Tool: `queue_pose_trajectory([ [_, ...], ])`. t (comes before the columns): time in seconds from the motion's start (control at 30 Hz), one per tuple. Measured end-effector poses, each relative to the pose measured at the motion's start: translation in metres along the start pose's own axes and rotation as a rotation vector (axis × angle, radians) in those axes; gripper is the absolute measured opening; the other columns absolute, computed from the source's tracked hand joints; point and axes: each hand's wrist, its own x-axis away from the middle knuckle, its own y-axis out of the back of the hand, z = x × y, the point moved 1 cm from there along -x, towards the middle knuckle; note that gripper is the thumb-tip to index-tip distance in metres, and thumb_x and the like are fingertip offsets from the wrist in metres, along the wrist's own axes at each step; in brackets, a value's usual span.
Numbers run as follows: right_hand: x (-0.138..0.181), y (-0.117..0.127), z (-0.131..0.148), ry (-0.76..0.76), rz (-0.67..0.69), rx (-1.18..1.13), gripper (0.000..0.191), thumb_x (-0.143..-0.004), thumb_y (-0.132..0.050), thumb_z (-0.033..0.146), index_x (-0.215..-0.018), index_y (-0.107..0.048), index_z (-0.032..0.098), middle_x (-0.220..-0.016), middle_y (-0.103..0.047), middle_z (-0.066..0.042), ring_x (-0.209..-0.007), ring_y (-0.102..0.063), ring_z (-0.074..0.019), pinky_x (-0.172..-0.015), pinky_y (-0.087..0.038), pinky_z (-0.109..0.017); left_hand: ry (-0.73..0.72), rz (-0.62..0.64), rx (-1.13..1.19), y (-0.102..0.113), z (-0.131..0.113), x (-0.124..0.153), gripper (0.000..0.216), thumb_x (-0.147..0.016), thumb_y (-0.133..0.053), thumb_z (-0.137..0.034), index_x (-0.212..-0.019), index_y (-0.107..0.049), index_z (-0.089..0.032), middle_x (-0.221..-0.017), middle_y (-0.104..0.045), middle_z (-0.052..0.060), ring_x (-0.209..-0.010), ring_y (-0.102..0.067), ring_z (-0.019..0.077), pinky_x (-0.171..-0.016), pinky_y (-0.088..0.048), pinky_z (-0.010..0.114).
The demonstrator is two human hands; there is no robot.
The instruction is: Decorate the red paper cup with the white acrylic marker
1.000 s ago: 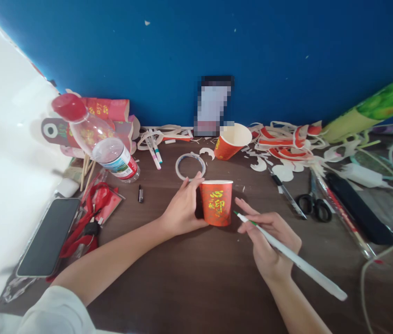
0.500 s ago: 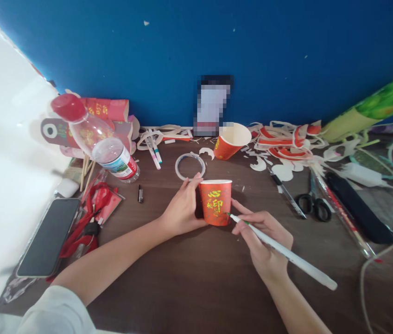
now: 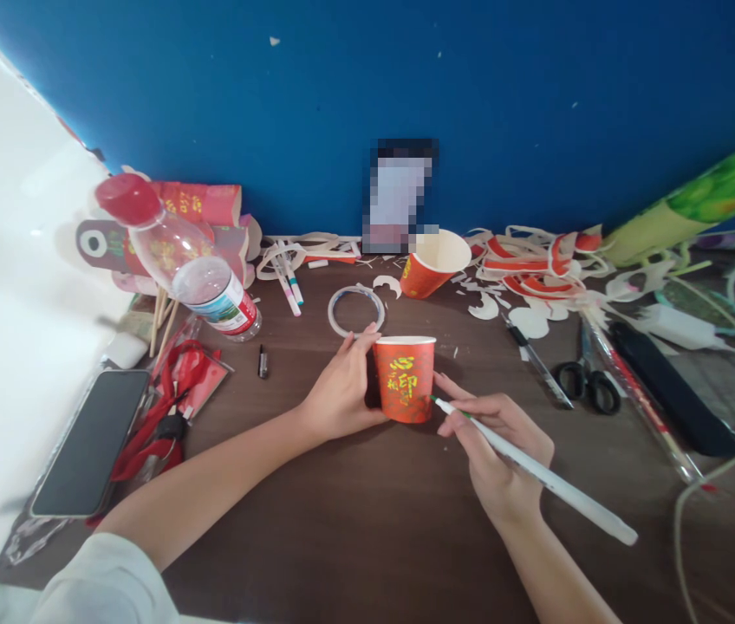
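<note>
A red paper cup (image 3: 405,381) with yellow lettering stands upright on the brown table. Its left side is gripped by my left hand (image 3: 346,381), thumb low and fingers near the rim. In my right hand (image 3: 504,446) is a white marker (image 3: 553,481), held like a pen and slanting down to the right. The green tip of the marker is at the cup's right edge; whether it touches I cannot tell. Just behind the cup lies a clear roll of tape (image 3: 355,310).
Behind stand a second red cup (image 3: 432,269) and a phone (image 3: 400,195). Cut paper strips (image 3: 536,264), scissors (image 3: 585,381) and a pen (image 3: 540,364) lie right. Left are a plastic bottle (image 3: 211,290), a dark phone (image 3: 91,442) and a black cap (image 3: 263,362).
My right hand and the marker have shifted slightly right, the tip going from the cup's lettered front to its right edge. The left hand still holds the cup, which has barely moved.
</note>
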Motion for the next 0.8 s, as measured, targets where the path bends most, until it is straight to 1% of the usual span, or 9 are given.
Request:
queue_pose_trajectory([
  [0.07, 0.0002, 0.0002, -0.0006, -0.002, -0.017, -0.014, 0.007, -0.081, -0.057, 0.012, -0.075, -0.057, 0.016, -0.056, -0.063, 0.002, -0.097, -0.069, -0.0221, -0.086, -0.058, -0.026, -0.020, -0.001, -0.015, -0.0001, 0.0006, 0.0003, 0.111, -0.057, -0.083, -0.047, -0.138, -0.012, -0.018, -0.142, -0.039, 0.026, -0.136, -0.039, 0.0377, -0.110, -0.037, 0.060],
  [0.13, 0.0002, 0.0001, -0.0011, -0.007, -0.021, -0.017, 0.006, -0.081, -0.058, 0.013, -0.076, -0.058, 0.016, -0.058, -0.064, 0.002, -0.097, -0.069, -0.0221, -0.089, -0.057, -0.028, -0.042, -0.010, -0.037, -0.0006, 0.0013, 0.0007, 0.112, -0.059, -0.081, -0.048, -0.139, -0.010, -0.017, -0.142, -0.039, 0.026, -0.136, -0.039, 0.0373, -0.110, -0.036, 0.060],
  [0.27, 0.0000, -0.0003, 0.0001, -0.010, -0.003, 0.004, 0.004, -0.080, -0.060, 0.017, -0.076, -0.059, 0.016, -0.057, -0.064, 0.001, -0.098, -0.069, -0.0237, -0.089, -0.058, -0.032, -0.060, -0.023, -0.064, -0.0023, 0.0025, 0.0018, 0.113, -0.061, -0.079, -0.053, -0.140, -0.006, -0.017, -0.142, -0.039, 0.026, -0.137, -0.038, 0.0365, -0.111, -0.035, 0.058],
  [0.4, -0.0002, -0.0006, 0.0021, -0.049, 0.003, 0.024, 0.008, -0.081, -0.061, 0.022, -0.076, -0.060, 0.016, -0.057, -0.064, -0.001, -0.099, -0.068, -0.0258, -0.087, -0.059, -0.035, -0.063, -0.031, -0.073, -0.0033, 0.0031, 0.0024, 0.115, -0.060, -0.079, -0.052, -0.140, -0.006, -0.017, -0.142, -0.039, 0.026, -0.137, -0.038, 0.0363, -0.111, -0.035, 0.058],
  [0.5, -0.0007, -0.0011, 0.0027, -0.055, -0.012, 0.013, 0.009, -0.082, -0.060, 0.022, -0.076, -0.059, 0.016, -0.057, -0.064, -0.001, -0.097, -0.069, -0.0255, -0.090, -0.058, -0.037, -0.055, -0.021, -0.072, -0.0031, 0.0027, 0.0022, 0.115, -0.059, -0.080, -0.051, -0.140, -0.007, -0.017, -0.141, -0.040, 0.026, -0.137, -0.038, 0.0365, -0.111, -0.035, 0.059],
  [0.57, -0.0011, -0.0014, 0.0025, -0.050, -0.016, 0.008, 0.009, -0.082, -0.060, 0.021, -0.075, -0.059, 0.016, -0.057, -0.064, -0.001, -0.096, -0.069, -0.0249, -0.092, -0.057, -0.038, -0.049, -0.013, -0.075, -0.0027, 0.0022, 0.0020, 0.114, -0.059, -0.080, -0.050, -0.140, -0.008, -0.017, -0.142, -0.040, 0.026, -0.137, -0.038, 0.0365, -0.111, -0.035, 0.059],
  [0.67, -0.0014, -0.0013, 0.0012, -0.042, -0.007, 0.006, 0.008, -0.081, -0.060, 0.020, -0.076, -0.059, 0.016, -0.058, -0.065, -0.001, -0.097, -0.069, -0.0247, -0.091, -0.057, -0.036, -0.053, -0.013, -0.079, -0.0027, 0.0019, 0.0018, 0.113, -0.060, -0.080, -0.051, -0.140, -0.008, -0.016, -0.143, -0.038, 0.026, -0.137, -0.038, 0.0362, -0.111, -0.035, 0.058],
  [0.8, -0.0009, 0.0003, -0.0005, -0.035, -0.009, 0.023, 0.006, -0.082, -0.060, 0.020, -0.077, -0.059, 0.016, -0.057, -0.064, 0.000, -0.097, -0.069, -0.0243, -0.091, -0.057, -0.036, -0.058, -0.019, -0.085, -0.0032, 0.0027, 0.0018, 0.114, -0.059, -0.081, -0.050, -0.140, -0.008, -0.015, -0.140, -0.041, 0.026, -0.136, -0.040, 0.0365, -0.110, -0.036, 0.059],
])
